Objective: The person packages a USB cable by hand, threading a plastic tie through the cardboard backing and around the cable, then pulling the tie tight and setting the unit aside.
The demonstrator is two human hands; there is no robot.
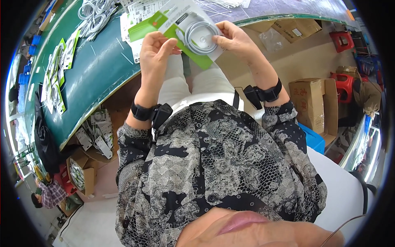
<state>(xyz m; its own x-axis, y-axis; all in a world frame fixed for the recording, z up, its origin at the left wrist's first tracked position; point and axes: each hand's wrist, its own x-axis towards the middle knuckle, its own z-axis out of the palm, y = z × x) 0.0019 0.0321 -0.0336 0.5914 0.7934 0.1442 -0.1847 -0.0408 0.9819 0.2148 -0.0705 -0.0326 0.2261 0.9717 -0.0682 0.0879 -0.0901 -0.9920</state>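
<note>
Beside a green tabletop (92, 76), left grip (155, 53) and right grip (235, 40) hold coiled grey cable (188, 38) on green-white card (200, 61).

From where I stand, the head camera, left of a side-by-side pair, looks steeply down the person's front. The shirt (234, 152) sits close below; the left hand (158, 51) and right hand (236, 39) lie farther out, toward the top; the bench (103, 70) curves along the upper left.

Forearms (263, 70) out in front, we're angling inward! Our left hand (156, 53) curls, thumb extended, while our right hand (234, 39) pinches, thumb uppermost.
</note>
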